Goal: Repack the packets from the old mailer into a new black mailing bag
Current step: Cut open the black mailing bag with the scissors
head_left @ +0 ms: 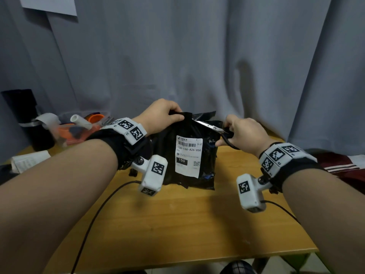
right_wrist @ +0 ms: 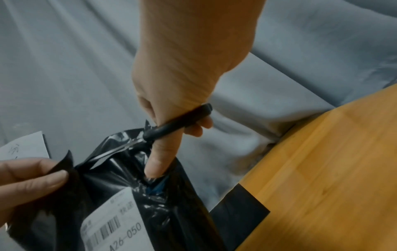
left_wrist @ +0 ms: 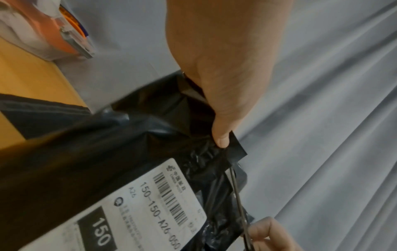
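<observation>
While left hand [head_left: 158, 115] pinches, old mailer [head_left: 167, 155] hangs below

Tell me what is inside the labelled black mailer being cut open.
Nothing shows clearly: the old mailer is opaque, cut only partway by the scissors. A blue glimpse shows through a tear; the contents stay hidden.

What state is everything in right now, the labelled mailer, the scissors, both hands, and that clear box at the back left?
old mailer: standing on the table, top partly cut open, still full.
scissors: blades at the mailer's top edge.
left hand: pinches the mailer's top corner.
right hand: grips the scissors' black handles.
shipping label: stuck on, intact.
clear box: holds orange and white items.
</observation>
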Demonstrator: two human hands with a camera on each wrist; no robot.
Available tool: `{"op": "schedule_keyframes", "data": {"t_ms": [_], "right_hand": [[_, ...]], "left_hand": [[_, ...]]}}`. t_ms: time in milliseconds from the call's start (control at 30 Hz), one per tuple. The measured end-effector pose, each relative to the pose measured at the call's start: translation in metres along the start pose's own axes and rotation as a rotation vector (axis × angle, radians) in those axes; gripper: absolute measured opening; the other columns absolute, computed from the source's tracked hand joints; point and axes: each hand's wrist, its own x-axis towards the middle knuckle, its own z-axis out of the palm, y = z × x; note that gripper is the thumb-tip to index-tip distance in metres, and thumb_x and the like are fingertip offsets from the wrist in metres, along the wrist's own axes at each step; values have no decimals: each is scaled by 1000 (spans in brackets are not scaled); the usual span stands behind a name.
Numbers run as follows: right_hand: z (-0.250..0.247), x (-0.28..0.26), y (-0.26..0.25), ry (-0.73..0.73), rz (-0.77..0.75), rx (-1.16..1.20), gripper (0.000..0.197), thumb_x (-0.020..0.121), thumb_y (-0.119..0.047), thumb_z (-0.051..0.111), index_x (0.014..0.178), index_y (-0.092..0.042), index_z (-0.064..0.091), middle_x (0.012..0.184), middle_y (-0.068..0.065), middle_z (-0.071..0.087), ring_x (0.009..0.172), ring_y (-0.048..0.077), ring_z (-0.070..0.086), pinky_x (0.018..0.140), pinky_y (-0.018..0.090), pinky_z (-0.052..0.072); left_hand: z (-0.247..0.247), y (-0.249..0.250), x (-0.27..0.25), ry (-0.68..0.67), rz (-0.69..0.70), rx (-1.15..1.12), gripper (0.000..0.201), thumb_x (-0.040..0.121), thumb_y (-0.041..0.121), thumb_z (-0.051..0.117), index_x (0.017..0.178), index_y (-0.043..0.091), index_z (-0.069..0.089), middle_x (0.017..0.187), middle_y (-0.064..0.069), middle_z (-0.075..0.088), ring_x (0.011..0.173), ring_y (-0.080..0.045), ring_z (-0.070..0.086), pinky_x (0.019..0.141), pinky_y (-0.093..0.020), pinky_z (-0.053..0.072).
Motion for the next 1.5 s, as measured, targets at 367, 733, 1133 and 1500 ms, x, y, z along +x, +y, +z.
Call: {"op": "schedule_keyframes", "data": {"t_ms": [367,733,1133,1500], "right_hand": [[-15,-6,10,-193,106,139,73,67,-54,75,122,-18,45,118,4,62,111,23,57,101,43,42],[-26,8,-14,-99,-1,71,62,65,-58,75,109,-22,51,99,-4,66,98,20,61,98,42,40],[-31,22,-36,-70,-137,-100,56,67,-58,73,103,-21,51,94,-4,64,91,22,60,89,38,36],[-29,32,-32,-78,-198,-125,52,69,-56,74,100,-18,55,75,-4,56,73,23,55,63,32,43]], "left_hand": [[-4,3,4,-98,-133,147,19,93,35,54,97,20,65,87,5,62,93,-17,58,106,-45,33],[-8,17,12,-63,-86,300,9,88,40,60,86,33,63,81,14,57,90,-8,48,88,-33,20],[-8,14,2,-43,135,331,16,90,32,59,98,22,69,94,12,60,102,-12,54,100,-35,24],[-5,4,6,52,311,416,16,90,34,58,95,27,71,90,12,62,101,-10,49,89,-31,17]]}}
